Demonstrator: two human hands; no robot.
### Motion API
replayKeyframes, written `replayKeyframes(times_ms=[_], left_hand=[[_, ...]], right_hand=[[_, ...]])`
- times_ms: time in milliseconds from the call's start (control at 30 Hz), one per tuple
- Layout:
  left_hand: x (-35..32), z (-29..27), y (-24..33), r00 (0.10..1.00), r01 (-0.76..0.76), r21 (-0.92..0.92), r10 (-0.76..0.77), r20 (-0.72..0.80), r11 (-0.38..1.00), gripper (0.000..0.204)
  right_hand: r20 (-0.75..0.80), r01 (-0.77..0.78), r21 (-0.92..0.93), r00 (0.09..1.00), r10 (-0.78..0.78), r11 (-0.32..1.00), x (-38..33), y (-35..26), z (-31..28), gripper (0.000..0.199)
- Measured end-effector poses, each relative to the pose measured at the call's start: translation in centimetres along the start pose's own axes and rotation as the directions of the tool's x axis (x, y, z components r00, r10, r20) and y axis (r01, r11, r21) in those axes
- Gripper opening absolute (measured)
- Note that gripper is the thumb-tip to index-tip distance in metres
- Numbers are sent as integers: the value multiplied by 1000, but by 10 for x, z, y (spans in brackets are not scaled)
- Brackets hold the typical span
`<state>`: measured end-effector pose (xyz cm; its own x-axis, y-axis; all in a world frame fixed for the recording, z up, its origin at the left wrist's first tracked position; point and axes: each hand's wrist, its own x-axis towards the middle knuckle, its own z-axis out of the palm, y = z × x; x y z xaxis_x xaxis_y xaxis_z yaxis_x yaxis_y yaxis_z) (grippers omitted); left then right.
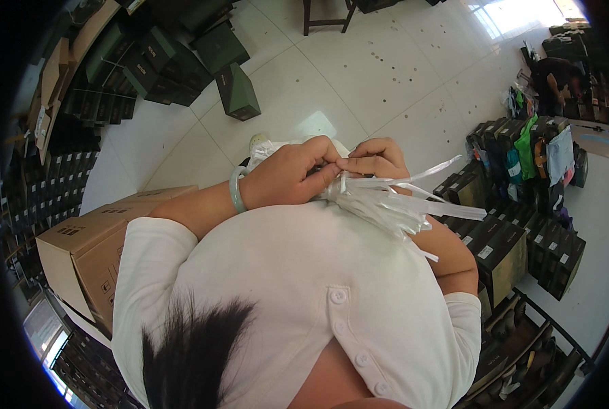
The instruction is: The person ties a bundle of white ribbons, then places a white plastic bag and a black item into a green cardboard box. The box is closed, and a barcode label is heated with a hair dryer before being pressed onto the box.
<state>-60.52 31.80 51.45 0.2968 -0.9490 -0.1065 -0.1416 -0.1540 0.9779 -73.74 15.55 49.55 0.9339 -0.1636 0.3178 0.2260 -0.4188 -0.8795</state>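
Note:
In front of my chest, my left hand (292, 170), with a pale bangle (236, 189) on its wrist, pinches a bundle of shiny white plastic strips (379, 203). Close against it, my right hand (378, 159) has its fingers bent and pressed together on the same bundle. The fingertips of both hands meet at the gathered part. Loose strip ends fan out to the right, over my right forearm. More white plastic (263, 151) shows behind my left hand. Exactly how the strips run between the fingers is hidden.
A brown cardboard carton (90, 235) stands at my left. Dark green boxes (236, 94) lie on the floor ahead, with more stacked at the left. Black boxes (492, 249) and bright packets (526, 146) are at the right. Another person (557, 78) bends over at the far right.

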Motion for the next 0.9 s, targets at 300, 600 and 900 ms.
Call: replayKeyframes(times_ms=[300,600,900], left_hand=[[2,4,-17,995,-78,-185,87,38,980,31],[3,1,-10,987,-83,-173,105,122,981,57],[0,-21,-9,986,-77,52,68,149,996,47]], right_hand=[[135,-389,712,893,429,585,0,13,-3,12],[253,-485,748,839,482,453,24,2,-12,15],[342,-625,661,744,574,415,64,21,-6,14]])
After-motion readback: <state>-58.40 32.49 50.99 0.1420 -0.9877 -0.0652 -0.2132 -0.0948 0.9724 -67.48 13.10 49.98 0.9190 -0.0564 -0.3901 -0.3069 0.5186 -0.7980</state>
